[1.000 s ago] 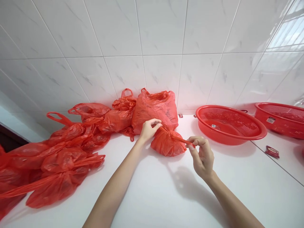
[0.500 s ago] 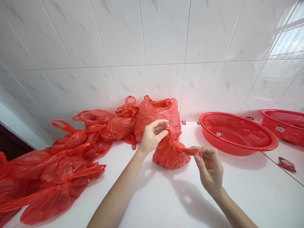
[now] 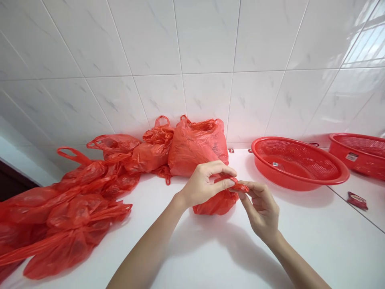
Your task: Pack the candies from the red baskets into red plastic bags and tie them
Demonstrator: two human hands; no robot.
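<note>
A small red plastic bag sits on the white table in front of me, its lower part bulging and its top gathered. My left hand reaches over it from the left, thumb and fingers pinching one of its twisted handles. From the right, my right hand pinches the other handle end between thumb and fingertips. The two hands meet above the bag, fingertips nearly touching. My left hand covers much of the bag's top, so how the handles cross cannot be made out.
Behind stands a larger, full red bag against the tiled wall. Several tied red bags heap up on the left. To the right are a red plastic colander, a second colander and a small dark-red packet.
My left hand has moved right, from the bag's left side to above it, bringing its handle to my right hand. The pulled-out right handle is now drawn in close to the left fingers.
</note>
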